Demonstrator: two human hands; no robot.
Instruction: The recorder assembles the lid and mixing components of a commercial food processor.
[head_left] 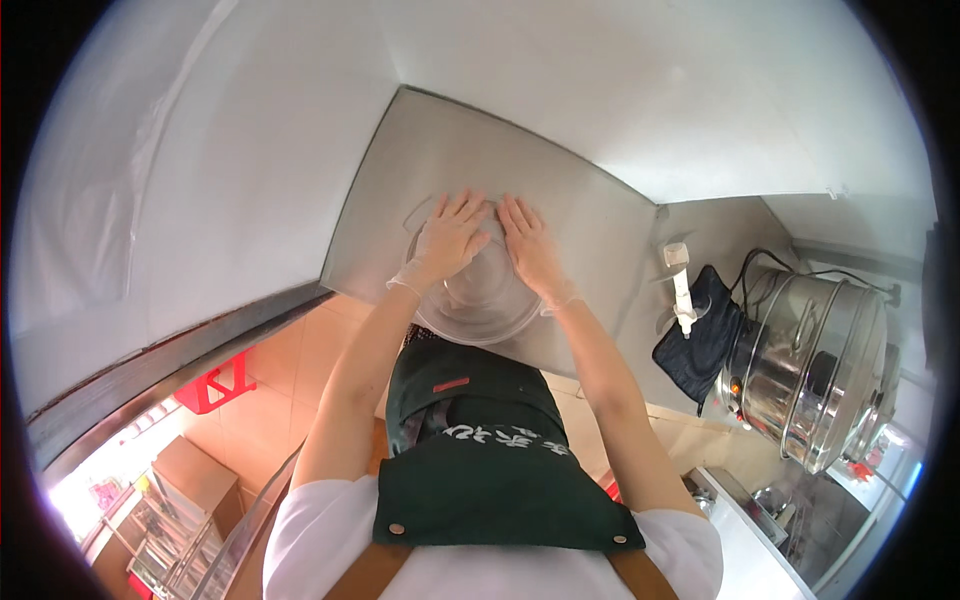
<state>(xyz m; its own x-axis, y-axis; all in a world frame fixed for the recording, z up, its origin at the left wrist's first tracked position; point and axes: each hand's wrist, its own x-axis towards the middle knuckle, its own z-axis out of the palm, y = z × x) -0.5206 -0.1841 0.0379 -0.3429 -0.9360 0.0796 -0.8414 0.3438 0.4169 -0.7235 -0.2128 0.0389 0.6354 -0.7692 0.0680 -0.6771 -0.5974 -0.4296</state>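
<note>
A round, see-through bowl-like vessel [485, 325] lies on the grey metal worktop [440, 130], close to the front of my apron. Whether its open side faces up I cannot tell. My left hand [450, 240] is over its left and far side, fingers stretched out. On the opposite side my right hand [530, 250] lies in much the same way, its fingers straight and pointing away from me. Clear, thin gloves cover both hands to the wrist. Neither hand grips anything. What lies under the palms is hidden.
Pale walls [560, 70] enclose the worktop's far side. To the right are a white upright dispenser-like piece [680, 290], a dark folded cloth [695, 335] and a large shiny metal steamer-like drum [810, 360] with a black cable. At lower left stands a metal rack [165, 540].
</note>
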